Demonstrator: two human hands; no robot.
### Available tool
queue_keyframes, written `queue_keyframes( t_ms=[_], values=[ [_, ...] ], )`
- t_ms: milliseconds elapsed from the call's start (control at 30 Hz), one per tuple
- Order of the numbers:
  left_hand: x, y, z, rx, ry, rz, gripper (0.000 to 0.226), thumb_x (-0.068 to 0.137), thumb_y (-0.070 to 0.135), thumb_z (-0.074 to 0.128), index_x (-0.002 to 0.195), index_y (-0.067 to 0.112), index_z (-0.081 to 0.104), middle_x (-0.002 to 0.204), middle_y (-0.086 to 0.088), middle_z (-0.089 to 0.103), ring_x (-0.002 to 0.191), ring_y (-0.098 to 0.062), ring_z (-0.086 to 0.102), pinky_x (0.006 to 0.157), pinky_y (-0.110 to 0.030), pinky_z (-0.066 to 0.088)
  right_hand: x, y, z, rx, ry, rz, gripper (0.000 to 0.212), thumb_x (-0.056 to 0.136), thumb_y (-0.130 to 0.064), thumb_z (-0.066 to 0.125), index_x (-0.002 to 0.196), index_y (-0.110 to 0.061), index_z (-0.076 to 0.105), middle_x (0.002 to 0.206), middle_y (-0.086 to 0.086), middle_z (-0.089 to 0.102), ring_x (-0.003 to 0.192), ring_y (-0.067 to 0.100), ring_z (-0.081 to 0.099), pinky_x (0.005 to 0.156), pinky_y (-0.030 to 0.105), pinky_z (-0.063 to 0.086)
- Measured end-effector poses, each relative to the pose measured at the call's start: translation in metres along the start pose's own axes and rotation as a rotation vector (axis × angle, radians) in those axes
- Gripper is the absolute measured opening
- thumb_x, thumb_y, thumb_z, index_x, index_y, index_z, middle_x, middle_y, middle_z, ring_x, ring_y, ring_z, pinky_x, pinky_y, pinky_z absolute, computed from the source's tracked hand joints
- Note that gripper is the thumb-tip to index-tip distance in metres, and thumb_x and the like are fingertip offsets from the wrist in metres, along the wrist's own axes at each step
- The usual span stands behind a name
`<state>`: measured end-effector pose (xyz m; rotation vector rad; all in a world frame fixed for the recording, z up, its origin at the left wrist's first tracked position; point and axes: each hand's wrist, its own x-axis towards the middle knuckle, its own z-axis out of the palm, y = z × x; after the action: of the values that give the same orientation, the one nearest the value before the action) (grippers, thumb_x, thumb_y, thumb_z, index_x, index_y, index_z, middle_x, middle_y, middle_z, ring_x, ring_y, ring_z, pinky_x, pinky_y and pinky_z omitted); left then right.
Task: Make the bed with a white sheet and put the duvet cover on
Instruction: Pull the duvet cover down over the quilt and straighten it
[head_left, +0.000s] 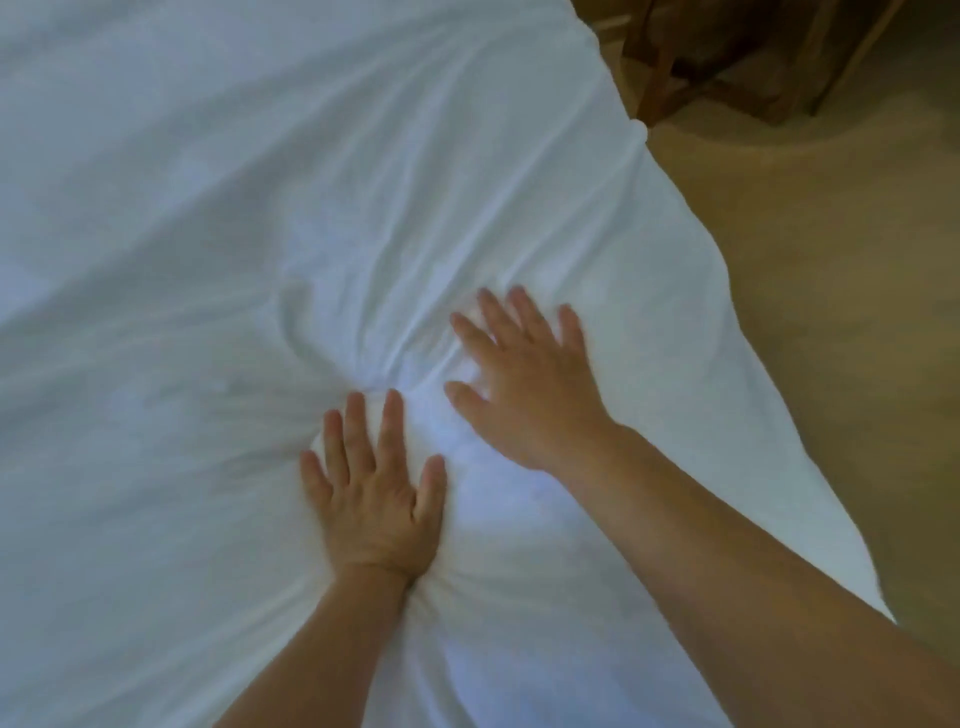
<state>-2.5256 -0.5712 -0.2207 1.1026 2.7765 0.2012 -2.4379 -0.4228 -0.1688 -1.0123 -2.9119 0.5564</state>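
We see the white sheet (208, 208) spread over the bed, creased around both hands. The left hand (371, 501) presses flat on it, fingers (358, 431) straight and spread. The right hand (524, 389) (somewhat blurred) lies just beyond, fingers also straight, seemingly touching the cloth. The floor (831, 312) shows at right.

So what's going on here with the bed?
A person is making a bed. The left hand and the right hand both press flat, fingers spread, on the white bedding near its edge. The cloth is creased between the hands, so it is not smooth yet.
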Motion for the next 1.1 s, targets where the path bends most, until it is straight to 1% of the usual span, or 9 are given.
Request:
queue_keyframes(
  t_ms=[133,300,400,467,567,667,800,900,1100],
  values=[
    [0.003,0.0,0.001,-0.045,0.074,0.057,0.075,0.079,0.051,0.032,0.14,0.011,0.043,0.145,-0.024,0.038,0.133,-0.046,0.033,0.105,-0.062,0.018,-0.01,0.09,0.0,0.147,-0.007,0.445,0.068,0.088,-0.067,0.024,0.148,-0.041,0.006,0.159,-0.01,-0.003,0.145,0.014,-0.003,0.114,0.041,-0.001],
    [0.007,0.002,0.002,-0.058,0.02,0.035,0.078,0.077,0.051,0.031,0.141,0.009,0.041,0.146,-0.025,0.035,0.134,-0.047,0.029,0.107,-0.06,0.013,0.017,0.109,-0.017,0.392,0.08,0.837,0.065,0.093,-0.056,0.033,0.145,-0.017,0.029,0.148,0.009,0.035,0.134,0.03,0.033,0.106,0.043,0.025],
    [0.006,0.002,0.003,-0.067,0.032,0.021,0.077,0.077,0.052,0.031,0.142,0.01,0.04,0.147,-0.024,0.035,0.135,-0.046,0.028,0.108,-0.06,0.012,0.016,0.056,-0.019,0.231,0.368,0.427,0.061,0.09,-0.042,0.038,0.143,-0.011,0.035,0.145,0.014,0.039,0.134,0.031,0.034,0.105,0.046,0.026],
    [0.006,0.003,0.004,-0.075,0.046,0.024,0.078,0.078,0.052,0.03,0.143,0.011,0.038,0.148,-0.023,0.033,0.136,-0.045,0.027,0.108,-0.058,0.01,-0.012,0.022,-0.005,0.091,0.294,0.171,0.064,0.09,-0.047,0.037,0.146,-0.018,0.031,0.152,0.012,0.031,0.14,0.03,0.025,0.11,0.049,0.015],
    [0.006,-0.001,0.005,-0.082,0.065,0.029,0.078,0.078,0.053,0.029,0.145,0.014,0.035,0.149,-0.021,0.031,0.137,-0.042,0.024,0.11,-0.055,0.008,-0.064,0.037,0.013,-0.013,0.031,0.428,0.071,0.089,-0.065,0.022,0.15,-0.035,0.004,0.16,0.004,0.001,0.146,0.024,-0.001,0.114,0.044,-0.001],
    [0.007,0.001,0.005,-0.092,0.074,0.032,0.08,0.077,0.056,0.025,0.147,0.018,0.031,0.152,-0.018,0.027,0.14,-0.039,0.02,0.111,-0.052,0.004,-0.121,0.071,0.012,0.092,-0.011,0.784,0.088,0.073,-0.078,0.002,0.149,-0.035,-0.005,0.159,0.005,0.004,0.145,0.025,0.006,0.116,0.045,0.009],
    [0.011,0.003,-0.001,-0.075,0.067,0.028,0.084,0.074,0.062,0.015,0.15,0.026,0.02,0.157,-0.011,0.016,0.144,-0.032,0.01,0.113,-0.047,-0.002,-0.187,0.046,0.021,0.148,0.033,0.634,0.087,0.074,-0.08,0.012,0.147,-0.035,-0.002,0.158,0.01,0.009,0.144,0.029,0.009,0.112,0.052,0.012],
    [-0.016,0.004,-0.007,-0.046,0.045,0.061,0.09,0.071,0.073,0.009,0.151,0.031,0.012,0.159,-0.011,0.007,0.145,-0.032,0.002,0.114,-0.049,-0.005,-0.215,0.041,0.023,0.053,-0.067,0.47,0.091,0.063,-0.092,0.013,0.133,-0.051,-0.026,0.158,0.002,-0.01,0.144,0.027,-0.008,0.112,0.055,0.008],
    [-0.135,0.013,-0.011,-0.09,-0.175,0.213,0.103,0.051,0.095,0.017,0.135,0.051,-0.023,0.158,-0.006,-0.017,0.143,-0.027,-0.02,0.113,-0.042,-0.015,-0.297,0.041,0.028,0.039,-0.166,0.5,0.102,0.048,-0.098,0.008,0.124,-0.052,-0.043,0.155,-0.004,-0.024,0.143,0.021,-0.017,0.114,0.05,0.0]
  ],
)
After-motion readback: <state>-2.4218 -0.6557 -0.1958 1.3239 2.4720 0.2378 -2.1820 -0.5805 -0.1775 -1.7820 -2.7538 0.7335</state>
